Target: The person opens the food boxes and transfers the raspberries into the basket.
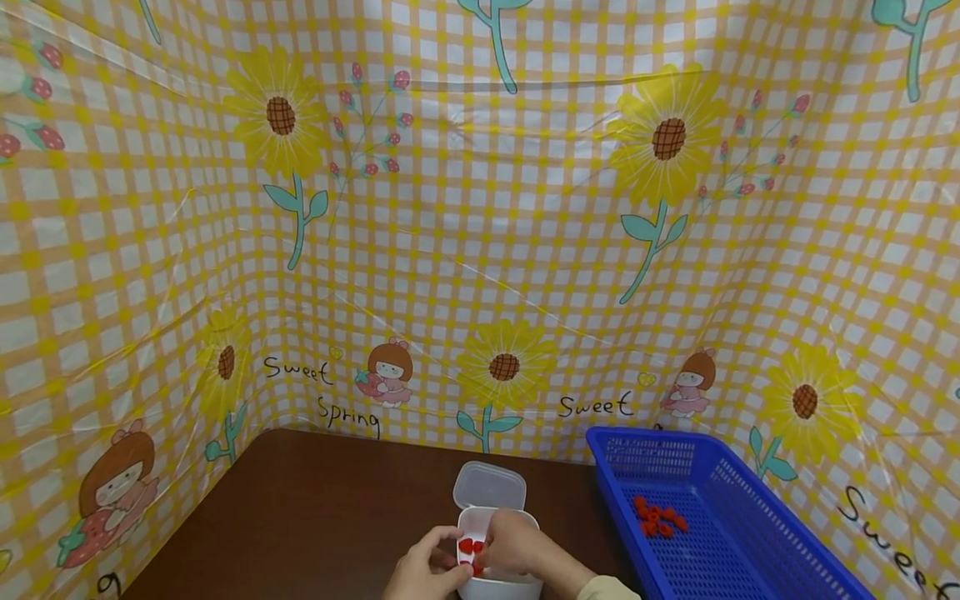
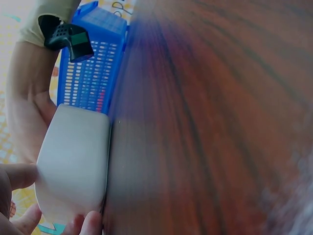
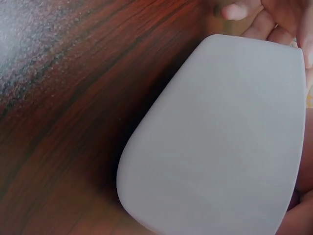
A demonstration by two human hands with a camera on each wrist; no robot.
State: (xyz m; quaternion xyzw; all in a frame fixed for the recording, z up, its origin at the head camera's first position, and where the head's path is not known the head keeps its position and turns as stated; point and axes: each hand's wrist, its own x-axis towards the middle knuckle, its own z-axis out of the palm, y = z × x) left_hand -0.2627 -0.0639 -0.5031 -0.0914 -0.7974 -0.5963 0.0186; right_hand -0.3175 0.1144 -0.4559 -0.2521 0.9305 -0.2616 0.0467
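A white lidded box [image 1: 498,590] stands on the table, its translucent lid [image 1: 491,486] flipped back. Small red pieces [image 1: 467,546] lie inside it. My left hand [image 1: 426,567] holds the box from the left; in the left wrist view its fingers [image 2: 90,224] spread against the white wall. My right hand [image 1: 517,542] reaches down over the rim into the box. The box hides its fingertips, so I cannot tell whether they pinch a piece. In the right wrist view the box's smooth side [image 3: 215,137] fills most of the picture.
To the right is a blue perforated basket [image 1: 618,512] with several small red pieces [image 1: 658,517] near its left side. A checked, sunflower-printed cloth [image 1: 480,250] walls the dark brown wooden table [image 1: 322,508] at the back and sides.
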